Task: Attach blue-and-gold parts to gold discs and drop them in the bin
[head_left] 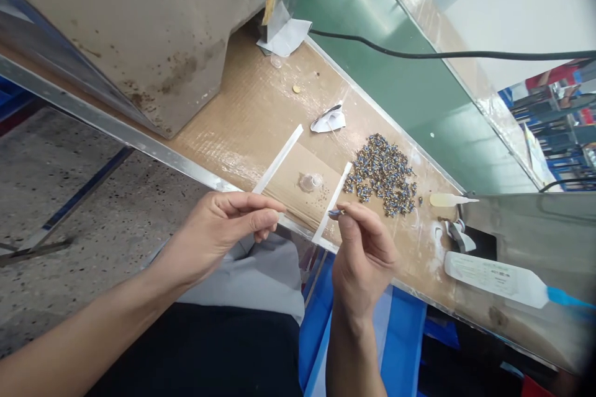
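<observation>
My right hand [365, 254] pinches a small blue-and-brass part [335, 214] between thumb and fingertips, just above the bench's front edge. To its left, my left hand [237, 217] has thumb and index finger pressed together; whatever tiny thing may be between them is too small to name. The two hands are apart. Beyond them lies a cardboard piece [298, 164] with white tape strips at its sides. On it sits a small clear dish [310, 182] with tiny specks scattered beside it. A heap of similar blue-and-brass parts [384, 173] lies behind my right hand.
A large stained metal housing [139, 25] stands at the left. Crumpled white paper [328, 119] lies behind the cardboard. On the right are a small yellowish dropper bottle [447, 200] and a larger white bottle [496, 279] with a blue tip. Blue bins [403, 335] sit below the bench.
</observation>
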A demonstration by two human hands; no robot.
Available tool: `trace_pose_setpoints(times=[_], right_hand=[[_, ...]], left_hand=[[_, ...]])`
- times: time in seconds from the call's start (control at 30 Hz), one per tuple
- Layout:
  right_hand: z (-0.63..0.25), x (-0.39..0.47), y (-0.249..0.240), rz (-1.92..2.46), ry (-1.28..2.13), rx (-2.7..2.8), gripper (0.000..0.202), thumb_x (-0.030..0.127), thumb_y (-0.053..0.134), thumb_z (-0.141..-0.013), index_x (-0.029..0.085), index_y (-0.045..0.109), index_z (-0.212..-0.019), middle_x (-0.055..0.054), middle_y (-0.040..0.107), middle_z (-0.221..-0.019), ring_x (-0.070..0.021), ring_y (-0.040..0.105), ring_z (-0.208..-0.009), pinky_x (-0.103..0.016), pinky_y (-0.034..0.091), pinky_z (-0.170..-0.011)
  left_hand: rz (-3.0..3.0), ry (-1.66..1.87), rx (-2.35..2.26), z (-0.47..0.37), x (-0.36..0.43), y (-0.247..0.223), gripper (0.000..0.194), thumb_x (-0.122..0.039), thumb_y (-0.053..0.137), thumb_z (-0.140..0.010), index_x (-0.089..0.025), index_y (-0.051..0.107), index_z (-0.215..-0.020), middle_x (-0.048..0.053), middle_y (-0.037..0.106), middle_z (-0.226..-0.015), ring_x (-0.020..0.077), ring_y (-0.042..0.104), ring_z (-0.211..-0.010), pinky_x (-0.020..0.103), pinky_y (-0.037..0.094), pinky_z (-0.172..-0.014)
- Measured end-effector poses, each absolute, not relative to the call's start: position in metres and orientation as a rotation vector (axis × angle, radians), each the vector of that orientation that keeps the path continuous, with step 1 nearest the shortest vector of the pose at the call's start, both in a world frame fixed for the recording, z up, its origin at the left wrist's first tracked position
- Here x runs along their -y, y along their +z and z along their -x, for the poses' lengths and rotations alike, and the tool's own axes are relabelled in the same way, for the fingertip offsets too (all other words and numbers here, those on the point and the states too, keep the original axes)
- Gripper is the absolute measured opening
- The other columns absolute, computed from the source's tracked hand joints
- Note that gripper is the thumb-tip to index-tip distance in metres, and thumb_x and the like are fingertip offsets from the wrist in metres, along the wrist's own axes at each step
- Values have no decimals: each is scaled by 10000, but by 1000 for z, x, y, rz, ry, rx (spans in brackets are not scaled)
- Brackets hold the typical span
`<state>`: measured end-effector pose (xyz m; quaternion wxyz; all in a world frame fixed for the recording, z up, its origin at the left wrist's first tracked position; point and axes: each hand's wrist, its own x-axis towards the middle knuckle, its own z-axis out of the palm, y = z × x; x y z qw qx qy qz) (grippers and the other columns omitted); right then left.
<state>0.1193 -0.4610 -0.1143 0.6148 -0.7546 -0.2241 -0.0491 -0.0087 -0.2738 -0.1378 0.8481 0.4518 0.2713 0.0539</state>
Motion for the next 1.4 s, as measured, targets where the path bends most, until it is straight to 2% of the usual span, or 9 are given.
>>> trace_pose_setpoints(times=[0.1,0.2,0.4,0.6,0.8,0.97,1.07,1.23,1.4], right_hand=[[-118,463,-118,1697,-44,511,123,203,830,-1042,290,885,-1110,-22,847,-1085,-201,796,-1021,-351,656,-902],[-119,466,-121,1650,14,511,127,209,826,-1049,284,881,-1135,-30,843,-1099,-205,793,-1038,-351,657,-897],[-115,467,-119,1580,41,606,179,149,795,-1053,285,873,-1140,-34,851,-1115,-214,804,-1060,-410,654,-1001],[-109,463,-103,1643,52,800,251,76,805,-1032,284,875,-1153,-36,863,-1150,-246,832,-1121,-475,682,-1075],[-111,463,-96,1677,132,894,282,55,789,-1040,283,875,-1182,-38,861,-1168,-236,840,-1123,-441,701,-1054],[-112,465,-96,1690,159,907,285,51,788,-1034,283,874,-1177,-40,861,-1173,-229,843,-1111,-414,711,-1036],[-112,465,-94,1699,159,932,291,48,785,-1032,285,874,-1176,-41,862,-1171,-234,844,-1118,-425,710,-1056],[-111,463,-93,1707,160,956,299,40,792,-1023,282,874,-1179,-41,864,-1176,-230,844,-1111,-414,711,-1045],[-111,462,-92,1722,159,971,311,35,782,-1026,288,871,-1183,-36,863,-1172,-227,847,-1094,-408,716,-1026]], left_hand=[[-1068,84,-525,7,279,-133,206,-385,885,-1026,-265,910,-1191,-12,813,-805,94,699,-691,178,596,-689],[-1108,48,-495,7,283,-124,221,-384,853,-1051,-247,890,-1221,-6,830,-820,111,730,-697,200,623,-705],[-1076,-110,-403,8,285,-115,283,-347,800,-1095,-282,829,-1369,-5,877,-983,131,800,-846,227,664,-843],[-1028,-113,-334,10,290,-112,379,-359,794,-1109,-304,790,-1484,0,897,-1124,157,838,-1033,238,673,-946],[-1086,-84,-298,12,291,-107,388,-353,769,-1129,-406,772,-1513,-41,885,-1238,143,834,-1141,201,650,-1004],[-1085,-82,-297,12,291,-105,397,-356,752,-1139,-442,755,-1526,-55,876,-1302,151,836,-1184,214,650,-1043],[-1131,-81,-287,12,289,-102,388,-356,742,-1144,-444,760,-1521,-53,874,-1324,159,839,-1190,226,645,-1059],[-1240,-65,-273,15,286,-99,382,-368,717,-1157,-429,756,-1532,-56,894,-1224,155,848,-1140,226,641,-1037],[-1303,-70,-264,15,283,-97,367,-336,694,-1165,-406,768,-1518,-48,874,-1313,168,838,-1169,239,639,-1011]])
